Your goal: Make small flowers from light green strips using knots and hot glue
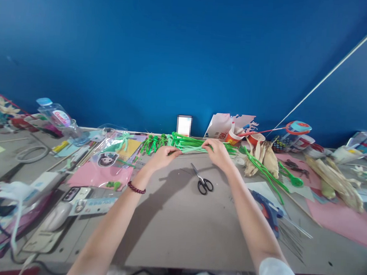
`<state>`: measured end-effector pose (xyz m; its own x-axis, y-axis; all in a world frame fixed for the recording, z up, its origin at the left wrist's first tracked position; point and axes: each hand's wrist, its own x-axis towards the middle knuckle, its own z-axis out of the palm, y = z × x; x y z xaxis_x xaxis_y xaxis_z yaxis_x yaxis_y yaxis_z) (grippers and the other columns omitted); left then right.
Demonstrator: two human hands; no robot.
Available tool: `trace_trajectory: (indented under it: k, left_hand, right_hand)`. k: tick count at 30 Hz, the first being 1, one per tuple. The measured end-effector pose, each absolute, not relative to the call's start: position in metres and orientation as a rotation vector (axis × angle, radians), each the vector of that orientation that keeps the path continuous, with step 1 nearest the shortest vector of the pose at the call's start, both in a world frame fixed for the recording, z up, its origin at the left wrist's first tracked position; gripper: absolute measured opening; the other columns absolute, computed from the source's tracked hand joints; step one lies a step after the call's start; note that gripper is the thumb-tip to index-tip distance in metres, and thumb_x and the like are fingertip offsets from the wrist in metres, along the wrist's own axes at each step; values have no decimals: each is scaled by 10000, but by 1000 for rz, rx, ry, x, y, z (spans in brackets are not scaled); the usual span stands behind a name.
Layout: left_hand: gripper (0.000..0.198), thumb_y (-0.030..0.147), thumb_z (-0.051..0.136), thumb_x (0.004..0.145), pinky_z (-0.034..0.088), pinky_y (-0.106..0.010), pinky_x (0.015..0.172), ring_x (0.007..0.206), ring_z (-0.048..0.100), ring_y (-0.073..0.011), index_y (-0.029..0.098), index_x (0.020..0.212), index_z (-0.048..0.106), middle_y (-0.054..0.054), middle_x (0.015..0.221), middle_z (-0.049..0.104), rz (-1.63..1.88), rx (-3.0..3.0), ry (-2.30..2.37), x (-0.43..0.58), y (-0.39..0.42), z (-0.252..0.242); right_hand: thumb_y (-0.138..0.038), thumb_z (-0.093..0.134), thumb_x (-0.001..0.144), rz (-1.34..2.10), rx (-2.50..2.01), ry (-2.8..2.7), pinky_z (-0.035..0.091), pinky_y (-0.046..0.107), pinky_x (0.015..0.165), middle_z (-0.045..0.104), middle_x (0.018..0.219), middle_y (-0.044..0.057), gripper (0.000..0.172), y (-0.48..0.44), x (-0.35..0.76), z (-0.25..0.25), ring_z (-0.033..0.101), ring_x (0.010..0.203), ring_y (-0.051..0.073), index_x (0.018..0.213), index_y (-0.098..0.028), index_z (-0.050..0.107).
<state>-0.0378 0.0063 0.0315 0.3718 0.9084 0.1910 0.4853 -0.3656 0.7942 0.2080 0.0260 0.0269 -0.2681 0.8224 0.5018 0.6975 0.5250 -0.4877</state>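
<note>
Near the back of the table, my left hand [163, 158] and my right hand [217, 151] pinch the two ends of pale green pipe cleaners [192, 149], which stretch level between them. Just behind lies a bundle of bright green pipe cleaners [198, 142]. To its left are several curled green pipe-cleaner pieces [154, 143]. Black-handled scissors [203, 183] rest partly spread on the table, in front of and between my hands. How many pale strips my fingers hold is too small to tell.
A blue glue gun [265, 208] lies right of my right forearm, near thin wires. Red paper cups [233, 137] stand at the back by the blue wall. A plastic bag [112, 149] lies on pink paper at left; beyond it stands a bottle [55, 114].
</note>
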Motion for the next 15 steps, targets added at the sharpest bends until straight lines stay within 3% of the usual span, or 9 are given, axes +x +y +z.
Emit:
trace_trajectory:
  k: [3, 8, 12, 15]
  left_hand:
    - [376, 441, 483, 841, 316, -227, 540, 541, 408, -103, 136, 781, 695, 15, 591, 547, 860, 1979, 1247, -35, 5, 33]
    - [377, 443, 488, 836, 262, -224, 497, 508, 337, -87, 128, 733, 670, 32, 542, 446, 902, 1926, 1242, -32, 3, 34]
    - [378, 458, 505, 828, 236, -220, 479, 494, 291, -76, 126, 720, 649, 46, 527, 366, 899, 1849, 1157, -31, 1, 37]
    - [389, 474, 497, 831, 228, -218, 471, 488, 284, -73, 129, 716, 636, 52, 521, 329, 864, 1812, 1115, -30, -1, 40]
  right_hand:
    - [-171, 479, 854, 121, -1280, -2106, 390, 398, 870, 673, 835, 64, 155, 24, 204, 27, 589, 853, 227, 808, -200, 624]
    - [-235, 532, 865, 141, -1069, -2234, 329, 445, 1000, 688, 1029, 64, 162, 12, 183, 28, 596, 1015, 235, 985, -217, 640]
    - [-271, 537, 869, 383, -1006, -2160, 453, 355, 865, 698, 1009, 72, 185, 3, 165, 27, 624, 966, 222, 987, -214, 668]
    - [-255, 530, 870, 506, -985, -2057, 477, 301, 769, 709, 943, 67, 176, 1, 160, 27, 644, 885, 201, 907, -207, 696]
